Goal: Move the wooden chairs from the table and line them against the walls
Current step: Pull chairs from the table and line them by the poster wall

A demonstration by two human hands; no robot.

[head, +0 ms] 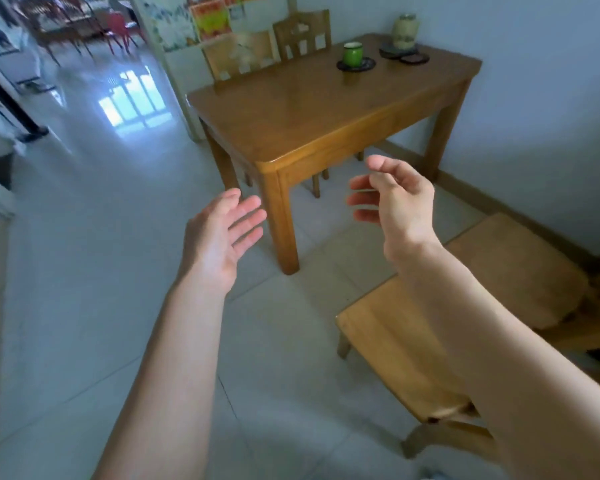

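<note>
A wooden table (291, 112) stands in the room's corner. Two wooden chairs are tucked in at its far side: one chair back (241, 57) on the left, a darker chair back (303, 32) beside it. Two more wooden chairs stand by the right wall: the nearer seat (392, 344) partly under my right forearm, the other seat (513, 268) behind it. My left hand (219, 240) is open, palm up, held over the floor in front of the table leg. My right hand (395, 199) hovers with fingers loosely curled and apart, holding nothing.
A green mug (353, 53) on a dark coaster and a pale jar (405, 31) sit on the table's far end. A white doorframe (160, 53) with posters stands left of the table. Light tiled floor (101, 237) stretches left toward another room with more chairs.
</note>
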